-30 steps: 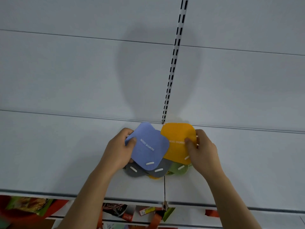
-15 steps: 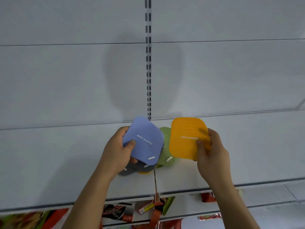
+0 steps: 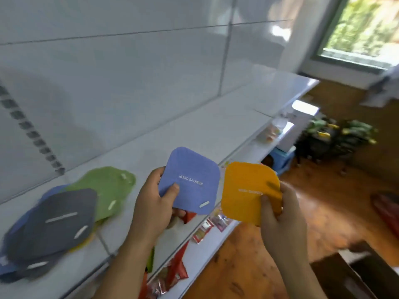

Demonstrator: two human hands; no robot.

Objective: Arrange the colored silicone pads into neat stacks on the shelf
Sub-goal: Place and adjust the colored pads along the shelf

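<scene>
My left hand (image 3: 154,209) pinches a blue silicone pad (image 3: 190,180) by its lower left corner, above the front edge of the white shelf (image 3: 211,128). My right hand (image 3: 280,221) pinches an orange pad (image 3: 248,190) by its right side, out past the shelf edge. Both pads are held up in the air, side by side and apart. A loose pile stays on the shelf to the left: a dark grey pad (image 3: 58,221) on top, a green pad (image 3: 108,186) behind it, blue and yellow edges showing underneath.
The shelf runs off to the right, bare, with a white back panel (image 3: 129,83) behind it. Snack packets (image 3: 170,275) hang on the lower shelf. A wooden floor (image 3: 323,212), a blue stool (image 3: 282,158) and a window (image 3: 364,24) lie to the right.
Both hands lifted their pads off the pile and carried them to the right. My view swung right, so the pile now lies at the left and the room appears.
</scene>
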